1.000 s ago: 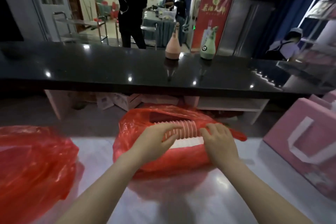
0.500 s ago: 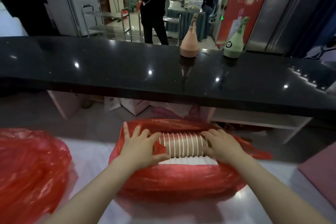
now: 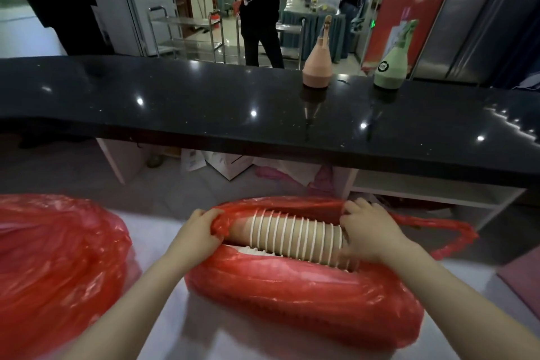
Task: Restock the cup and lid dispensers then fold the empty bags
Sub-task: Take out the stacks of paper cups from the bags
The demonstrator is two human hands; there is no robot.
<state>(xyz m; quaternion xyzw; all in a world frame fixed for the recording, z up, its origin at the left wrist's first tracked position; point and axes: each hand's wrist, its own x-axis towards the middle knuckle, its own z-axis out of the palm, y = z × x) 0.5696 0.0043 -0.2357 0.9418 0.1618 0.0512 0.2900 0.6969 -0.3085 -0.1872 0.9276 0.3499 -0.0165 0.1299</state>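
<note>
The stack of paper cups (image 3: 295, 238) lies on its side in the open mouth of the red bag (image 3: 306, 292) on the white surface (image 3: 175, 321): beige walls, white rolled rims. Your left hand (image 3: 195, 238) pinches the bag's rim at the stack's left end; your right hand (image 3: 369, 235) curls its fingers over the right end. No print is legible on the cups. A second red bag (image 3: 55, 266) lies left of it.
</note>
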